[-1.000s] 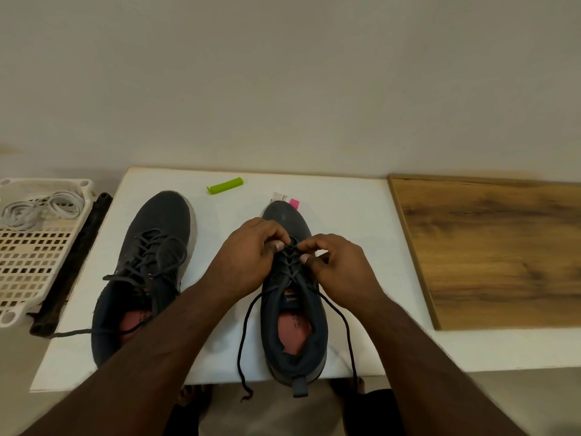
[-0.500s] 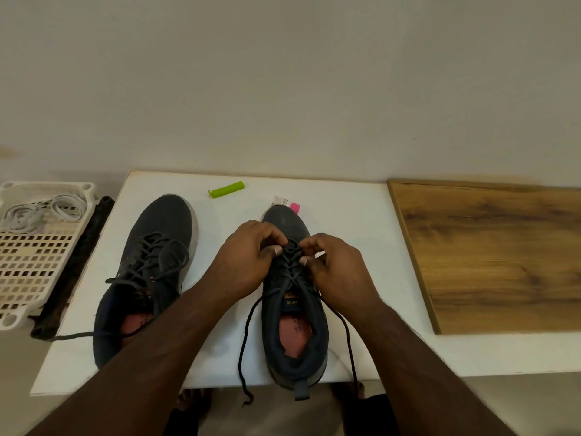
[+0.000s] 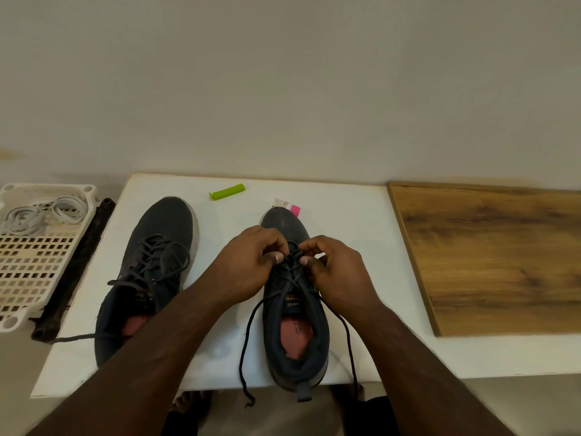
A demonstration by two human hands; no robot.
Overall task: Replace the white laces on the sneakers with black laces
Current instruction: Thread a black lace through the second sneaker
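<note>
Pinching the black lace over the right-hand sneaker on the desk: left hand and right hand, fingers clamped on the crossings. Loose lace ends trail below the fingers past the desk edge. Second sneaker lies left of the fingers; white laces sit in a basket farther left.
</note>
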